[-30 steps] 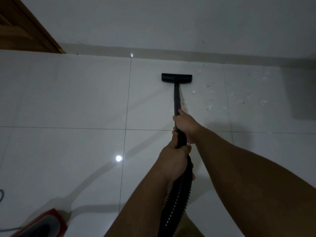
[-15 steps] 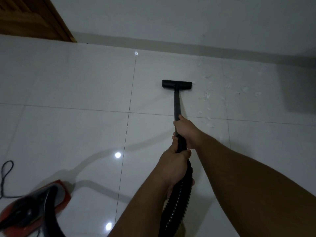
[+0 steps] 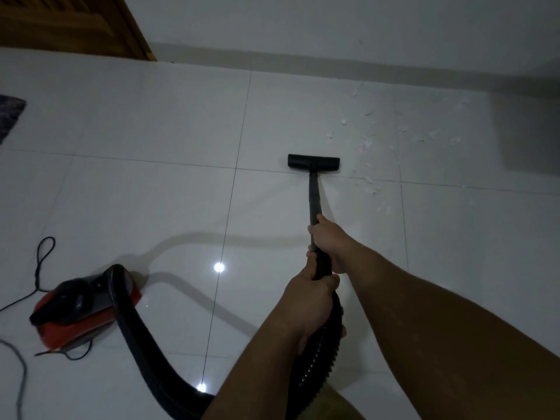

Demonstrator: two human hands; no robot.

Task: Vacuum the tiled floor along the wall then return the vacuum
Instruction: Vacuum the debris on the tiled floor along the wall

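Note:
The black vacuum wand [image 3: 314,195] runs from both my hands to a flat black floor head [image 3: 313,163] resting on the white tiled floor [image 3: 151,192], on a grout line. My right hand [image 3: 330,237] grips the wand higher up. My left hand [image 3: 309,298] grips it just behind, where the ribbed black hose [image 3: 142,353] begins. The hose loops back to the red and black vacuum body [image 3: 85,307] at lower left. White scraps of debris [image 3: 369,140] lie right of the head, toward the wall [image 3: 333,31].
A wooden door [image 3: 69,22] stands at the upper left. A dark mat edge [image 3: 10,116] shows at far left. A black power cord [image 3: 41,262] and a grey cable [image 3: 21,374] lie beside the vacuum body. A dark shadow [image 3: 527,131] covers the floor at right.
The floor head has been drawn back from the wall toward me, onto the grout line. The view has widened, bringing the whole vacuum body, hose and cord into sight at left.

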